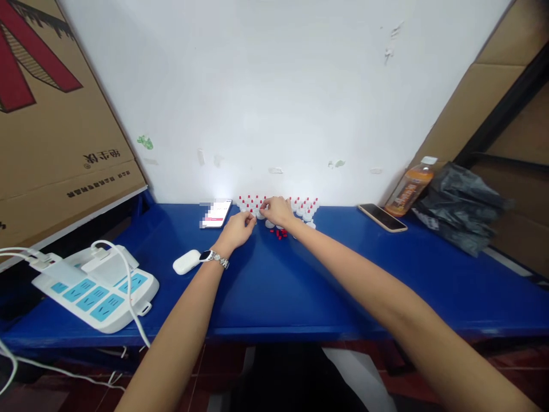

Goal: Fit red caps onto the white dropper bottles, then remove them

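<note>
Our left hand (237,231) has its thumb and fingertips drawn in to a narrow pinch at the near left edge of a cluster of small white pieces with red tops (307,215). We cannot tell whether a piece sits between those fingertips or merely lies behind them. Our right hand (278,212) reaches over the middle of the cluster, its fingers bent down and its thumb close to them. A red top shows right at these fingertips, but we cannot make out whether they grip it or only touch it. The two hands are near each other, yet apart.

The white pieces stand in rows at the back of the blue table (266,292), near the wall (274,103). Our right hand and wrist hide the middle of them from us. Loose red bits (279,234) lie in a small heap just on our side of the cluster, below the right wrist.

To the left of the cluster lies a phone with a lit screen (219,214). A white rounded case (186,262) is beside the watch (206,256) on our left wrist. Farther left we have a power strip (100,304) with white cables (128,280). Well to the right lie a dark-screened phone (382,217), a leaning bottle of orange-brown drink (409,187) and a dark plastic bag (465,206).
</note>
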`<state>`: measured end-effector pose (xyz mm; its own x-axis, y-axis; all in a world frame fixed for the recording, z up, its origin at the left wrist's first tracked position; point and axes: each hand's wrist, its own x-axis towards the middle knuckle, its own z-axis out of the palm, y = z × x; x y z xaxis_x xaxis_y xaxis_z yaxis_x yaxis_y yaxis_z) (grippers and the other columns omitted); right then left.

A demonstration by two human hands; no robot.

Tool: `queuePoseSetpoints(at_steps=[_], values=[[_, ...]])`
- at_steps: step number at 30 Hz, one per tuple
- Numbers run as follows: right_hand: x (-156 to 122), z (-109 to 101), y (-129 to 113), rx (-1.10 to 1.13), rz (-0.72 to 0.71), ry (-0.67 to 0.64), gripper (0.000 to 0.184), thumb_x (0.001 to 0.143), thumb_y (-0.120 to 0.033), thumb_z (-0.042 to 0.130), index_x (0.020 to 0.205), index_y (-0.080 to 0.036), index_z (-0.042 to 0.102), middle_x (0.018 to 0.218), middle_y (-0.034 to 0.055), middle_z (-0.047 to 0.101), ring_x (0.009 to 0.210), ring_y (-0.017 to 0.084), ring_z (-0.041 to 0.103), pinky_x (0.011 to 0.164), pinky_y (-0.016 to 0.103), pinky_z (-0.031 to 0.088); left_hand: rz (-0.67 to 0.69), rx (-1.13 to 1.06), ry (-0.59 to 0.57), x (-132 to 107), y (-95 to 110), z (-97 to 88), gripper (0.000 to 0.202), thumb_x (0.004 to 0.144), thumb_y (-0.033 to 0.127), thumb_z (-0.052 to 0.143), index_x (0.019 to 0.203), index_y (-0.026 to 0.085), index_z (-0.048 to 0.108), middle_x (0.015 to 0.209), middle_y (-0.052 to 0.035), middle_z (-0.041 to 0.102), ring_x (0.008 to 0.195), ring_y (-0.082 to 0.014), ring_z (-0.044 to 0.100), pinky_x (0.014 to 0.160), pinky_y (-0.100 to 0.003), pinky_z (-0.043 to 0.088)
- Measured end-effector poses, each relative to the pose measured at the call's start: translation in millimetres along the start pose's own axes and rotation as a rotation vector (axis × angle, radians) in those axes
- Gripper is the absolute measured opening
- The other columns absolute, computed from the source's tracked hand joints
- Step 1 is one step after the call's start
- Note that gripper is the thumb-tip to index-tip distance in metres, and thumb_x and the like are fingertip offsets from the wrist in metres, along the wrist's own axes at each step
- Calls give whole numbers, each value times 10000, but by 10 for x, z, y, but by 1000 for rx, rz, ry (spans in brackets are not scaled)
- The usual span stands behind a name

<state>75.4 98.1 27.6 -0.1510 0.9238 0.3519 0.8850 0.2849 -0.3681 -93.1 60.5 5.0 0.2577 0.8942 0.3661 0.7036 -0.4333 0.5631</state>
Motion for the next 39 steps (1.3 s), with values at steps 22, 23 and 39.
queuePoseSetpoints(at_steps=[22,23,39], values=[[-907,-362,364,1100,-34,-142,443,814,-505,696,1063,-259,425,526,-128,494,398,68,384,418,172,302,152,-417,-74,-222,713,395,342,1036,436,310,827,207,454,719,17,537,660,-139,507,643,-275,388],[-915,-361,366,1103,-39,-161,456,811,-512,701,1067,-261,420,530,-127,504,400,69,390,417,172,304,149,-447,-84,-216,694,419,362,1036,450,304,810,206,447,706,18,518,643,-134,485,627,-271,381],[-934,-228,283,961,48,44,404,920,-628,467,807,-242,431,550,-86,386,465,97,395,458,212,334,214,-335,-45,-219,745,349,310,1026,392,347,778,213,400,688,23,489,641,-134,462,637,-271,349]])
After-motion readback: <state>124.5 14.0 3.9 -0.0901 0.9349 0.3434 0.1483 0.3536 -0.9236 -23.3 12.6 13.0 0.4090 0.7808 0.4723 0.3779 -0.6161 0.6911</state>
